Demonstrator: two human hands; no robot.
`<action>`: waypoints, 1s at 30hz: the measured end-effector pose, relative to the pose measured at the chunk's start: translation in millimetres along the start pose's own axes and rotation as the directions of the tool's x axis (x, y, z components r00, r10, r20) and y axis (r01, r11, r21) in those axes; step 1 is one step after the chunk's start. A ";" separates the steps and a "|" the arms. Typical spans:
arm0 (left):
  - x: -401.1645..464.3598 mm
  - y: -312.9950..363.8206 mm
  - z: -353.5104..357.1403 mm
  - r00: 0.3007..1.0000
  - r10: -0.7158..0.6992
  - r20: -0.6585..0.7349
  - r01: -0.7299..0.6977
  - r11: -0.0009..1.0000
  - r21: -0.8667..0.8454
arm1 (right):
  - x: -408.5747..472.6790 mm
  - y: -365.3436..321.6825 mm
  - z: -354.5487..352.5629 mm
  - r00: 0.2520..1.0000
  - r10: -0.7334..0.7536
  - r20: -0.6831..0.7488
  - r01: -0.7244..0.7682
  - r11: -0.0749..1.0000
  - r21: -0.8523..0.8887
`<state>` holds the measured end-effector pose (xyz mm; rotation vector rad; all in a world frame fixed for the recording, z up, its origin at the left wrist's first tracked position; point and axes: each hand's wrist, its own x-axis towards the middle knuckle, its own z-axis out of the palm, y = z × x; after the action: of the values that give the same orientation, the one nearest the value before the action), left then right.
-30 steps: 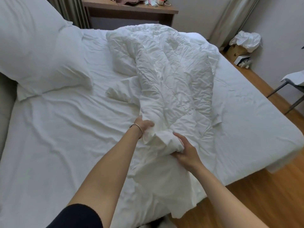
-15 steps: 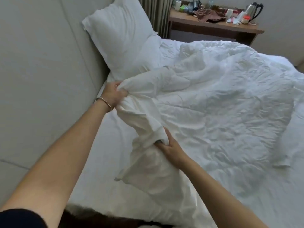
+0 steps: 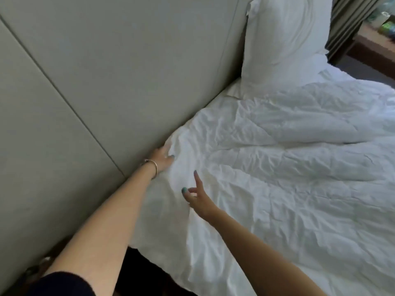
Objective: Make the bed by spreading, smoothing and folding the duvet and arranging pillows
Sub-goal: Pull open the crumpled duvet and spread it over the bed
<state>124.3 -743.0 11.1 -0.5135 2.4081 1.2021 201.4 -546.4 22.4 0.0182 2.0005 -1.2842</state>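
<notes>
Now your left hand (image 3: 163,155) presses the duvet (image 3: 277,167) corner against the headboard (image 3: 128,71) at the bed's near left, seating it, while your right hand (image 3: 197,196) hovers open-fingered, holding nothing.

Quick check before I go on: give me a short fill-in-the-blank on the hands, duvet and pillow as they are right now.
1. The left hand touches the duvet at its edge beside the padded ____.
2. The right hand holds nothing; its fingers are ____.
3. The pillow stands leaning against the ____.
4. The bracelet is on the ____ wrist.

Missing words: headboard; open; headboard; left
</notes>
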 end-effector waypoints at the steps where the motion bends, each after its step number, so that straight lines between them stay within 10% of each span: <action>1: -7.2 -30.9 16.4 0.994 -0.104 0.045 0.106 0.994 -0.039 | 12.2 10.3 -1.8 0.998 0.049 0.037 -0.048 0.999 -0.025; 9: -50.7 -141.8 83.5 0.862 -0.487 -0.140 0.505 0.849 0.156 | 93.9 62.6 -44.2 0.986 0.155 0.061 -0.045 0.599 -0.800; 14: -52.6 -120.3 85.7 0.927 -0.318 -0.199 0.369 0.869 0.329 | 70.5 90.3 -34.4 0.960 0.269 0.073 -0.063 0.464 -0.884; 21: -58.6 -111.1 84.8 0.833 -0.370 -0.412 0.529 0.749 0.398 | 13.3 102.0 -28.9 0.955 0.295 0.028 -0.142 0.538 -0.831; 30: -153.2 -65.6 238.3 0.975 -0.192 0.110 0.100 0.824 0.557 | -56.5 138.2 -81.7 0.923 0.383 -0.029 -0.287 0.638 -0.715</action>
<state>331.2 -563.8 -87.2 -0.3874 2.3693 0.4210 248.4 -392.8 -33.8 -0.0561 2.1261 -0.2066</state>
